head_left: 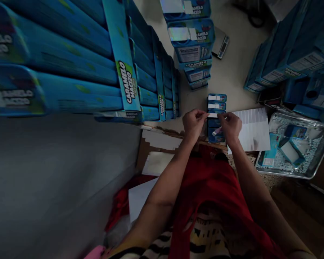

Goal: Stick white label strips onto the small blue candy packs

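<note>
My left hand (193, 125) pinches the left end of a narrow white label (212, 115). My right hand (231, 126) has its fingers closed at the label's right end. The label lies over a row of small blue caramel boxes (216, 97), and the far ones carry white and shiny strips across their tops. A slim pinkish-white thing (216, 131) shows beside my right fingers, above the near boxes; whether my hand holds it I cannot tell. To the right of my right hand is a sheet of silvery labels (255, 126).
Tall stacks of blue caramel boxes (78, 64) stand at the left, with another stack (192, 39) ahead and more boxes (294, 61) at the right. Behind the middle stack is a small scale (220, 43). A metal tray (310, 174) with small pellets and boxes sits at the right.
</note>
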Action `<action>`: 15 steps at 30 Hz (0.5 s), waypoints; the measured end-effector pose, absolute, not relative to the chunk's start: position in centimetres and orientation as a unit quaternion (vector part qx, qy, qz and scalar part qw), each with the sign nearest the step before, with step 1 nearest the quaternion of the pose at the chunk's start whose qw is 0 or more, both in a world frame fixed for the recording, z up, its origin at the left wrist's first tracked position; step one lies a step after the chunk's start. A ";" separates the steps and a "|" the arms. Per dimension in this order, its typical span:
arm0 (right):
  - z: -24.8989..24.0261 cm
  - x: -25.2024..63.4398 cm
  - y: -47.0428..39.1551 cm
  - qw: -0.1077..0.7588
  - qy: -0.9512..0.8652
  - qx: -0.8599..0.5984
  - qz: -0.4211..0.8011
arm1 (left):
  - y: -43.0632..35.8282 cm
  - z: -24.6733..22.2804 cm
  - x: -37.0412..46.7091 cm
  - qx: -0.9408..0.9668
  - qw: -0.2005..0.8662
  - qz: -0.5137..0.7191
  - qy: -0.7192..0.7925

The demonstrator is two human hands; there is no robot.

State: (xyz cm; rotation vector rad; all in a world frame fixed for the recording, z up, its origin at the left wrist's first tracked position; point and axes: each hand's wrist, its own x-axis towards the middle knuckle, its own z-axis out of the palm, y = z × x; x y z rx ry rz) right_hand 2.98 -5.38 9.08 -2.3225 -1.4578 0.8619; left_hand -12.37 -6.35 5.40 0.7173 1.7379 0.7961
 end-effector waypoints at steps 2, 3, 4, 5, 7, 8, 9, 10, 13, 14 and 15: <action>8.5 2.7 -5.1 0.123 -0.506 -0.803 0.290 | -6.0 4.6 -12.5 0.288 0.532 0.340 0.720; 8.3 2.6 -5.0 0.121 -0.508 -0.802 0.290 | -5.9 4.3 -12.5 0.282 0.536 0.343 0.718; 8.2 2.5 -5.0 0.119 -0.509 -0.802 0.289 | -5.9 4.0 -12.5 0.277 0.541 0.345 0.715; 8.1 2.4 -5.0 0.117 -0.509 -0.802 0.289 | -6.0 3.8 -12.6 0.273 0.548 0.346 0.711; 7.9 2.3 -4.9 0.109 -0.508 -0.803 0.291 | -6.1 3.2 -12.7 0.257 0.567 0.355 0.698; 7.8 2.4 -4.8 0.104 -0.505 -0.807 0.287 | -6.2 2.8 -12.8 0.240 0.581 0.363 0.688; 7.6 2.5 -4.6 0.101 -0.498 -0.815 0.279 | -6.2 2.3 -12.8 0.217 0.599 0.372 0.675; 7.4 2.8 -4.4 0.099 -0.487 -0.825 0.268 | -6.2 1.8 -12.8 0.187 0.620 0.380 0.661; 6.5 3.9 -3.9 0.105 -0.440 -0.849 0.274 | -6.2 -0.2 -12.5 0.104 0.661 0.386 0.635; 6.3 4.3 -3.7 0.113 -0.429 -0.846 0.295 | -6.2 -0.8 -12.3 0.106 0.662 0.381 0.637; 6.0 4.7 -3.7 0.124 -0.424 -0.838 0.320 | -6.2 -1.4 -12.0 0.123 0.659 0.375 0.640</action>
